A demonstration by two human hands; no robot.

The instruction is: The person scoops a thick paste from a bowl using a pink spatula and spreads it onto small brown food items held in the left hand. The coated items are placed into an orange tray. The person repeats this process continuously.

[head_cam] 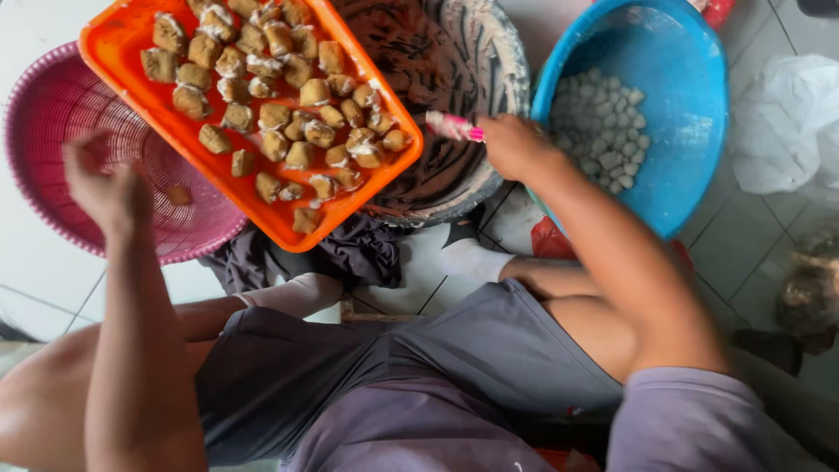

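My right hand (516, 144) is closed around a pink-handled tool (454, 128); my fingers are pinching the handle, and its pale end points left over the dark, smeared bowl (489, 52). The tool lies wholly to the left of my knuckles, touching my fingers at the pink end. Just beside this hand, to the right, stands the blue basin (690, 61) holding pale balls (603, 131).

My left hand (105, 188) is raised over the pink basket (52, 114), blurred; the fingers appear loosely spread and hold nothing that I can make out. One brown piece (179, 195) lies in the basket just right of this hand, apart from it.

The orange tray (122, 44) of brown stuffed pieces (271, 87) rests across basket and bowl, between my hands.
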